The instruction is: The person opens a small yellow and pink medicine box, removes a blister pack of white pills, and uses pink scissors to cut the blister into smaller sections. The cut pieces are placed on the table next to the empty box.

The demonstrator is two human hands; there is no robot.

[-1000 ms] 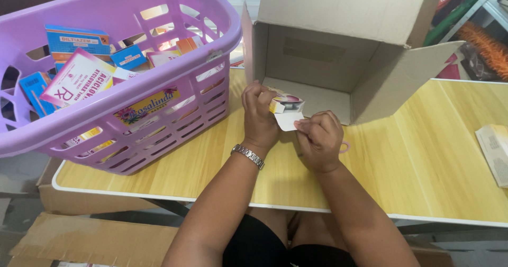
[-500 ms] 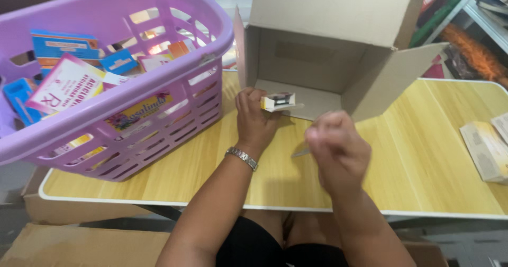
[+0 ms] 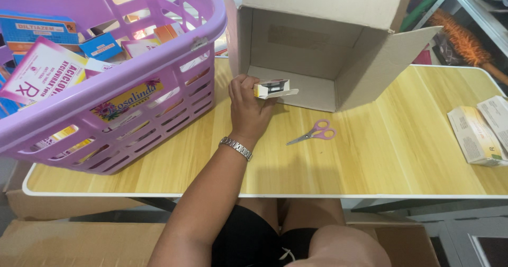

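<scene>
My left hand (image 3: 247,111) grips a small white and yellow carton (image 3: 272,88) just in front of the mouth of an open cardboard box (image 3: 296,55) lying on its side. A silver watch sits on that wrist. Purple-handled scissors (image 3: 313,133) lie on the wooden table (image 3: 381,156) to the right of the hand, touched by nothing. My right hand is out of view.
A large purple plastic basket (image 3: 132,76) full of several medicine cartons stands at the left. Flat white and yellow cartons (image 3: 479,132) lie at the table's right edge. Shelves with clutter stand behind the right side, and cardboard lies on the floor.
My right hand has let the scissors down on the table and left the view. My left hand has carried the small carton closer to the cardboard box's opening.
</scene>
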